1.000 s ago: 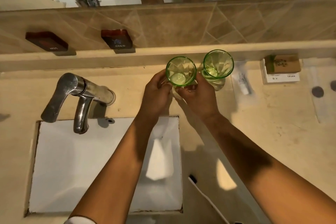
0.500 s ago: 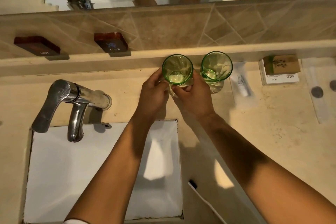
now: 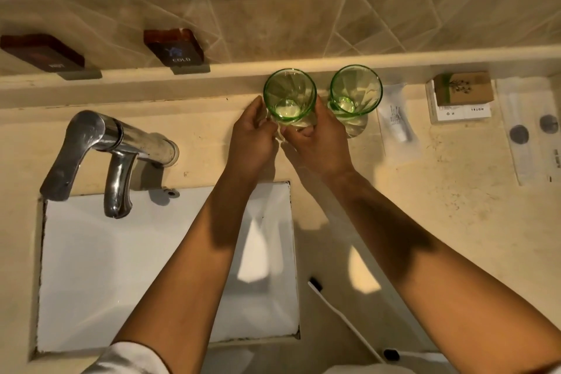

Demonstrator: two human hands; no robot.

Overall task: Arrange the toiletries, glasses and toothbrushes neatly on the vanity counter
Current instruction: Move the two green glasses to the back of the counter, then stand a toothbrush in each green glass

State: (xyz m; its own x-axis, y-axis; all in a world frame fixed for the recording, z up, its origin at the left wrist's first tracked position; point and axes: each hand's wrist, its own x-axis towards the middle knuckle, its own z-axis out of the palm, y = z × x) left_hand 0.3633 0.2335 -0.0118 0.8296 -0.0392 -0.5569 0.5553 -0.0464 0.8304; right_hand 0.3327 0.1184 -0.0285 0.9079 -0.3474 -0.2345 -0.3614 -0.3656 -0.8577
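- Head view, hands: the left hand (image 3: 253, 138) and the right hand (image 3: 315, 143) both have their fingers wrapped round the lower body of the left green glass (image 3: 290, 97), one hand on each side; fingertips meet near its base.
- Head view, task things: that glass stands upright at the back of the vanity counter (image 3: 455, 222), close to the raised ledge (image 3: 212, 77). The right green glass (image 3: 355, 91) stands just beside it, rims near but apart.
- Whether the held glass already rests on the counter or sits a little above it, I cannot tell; the hands hide its foot.
- Right of the pair lie a small white tube (image 3: 394, 117) in clear wrap, a brown soap box (image 3: 463, 88) on white packets, and a long clear sachet (image 3: 531, 133).
- A white toothbrush (image 3: 343, 319) lies slantwise near the front edge, beside the sink (image 3: 121, 267) and well apart from the rest.
- Doing this step well, in my judgement: set the glass down flat and gently, line it up with its twin along the ledge, leave a small even gap so the rims do not clink, then let go with both hands together so it does not tip.
- The toothbrush looks like the item left to tidy.
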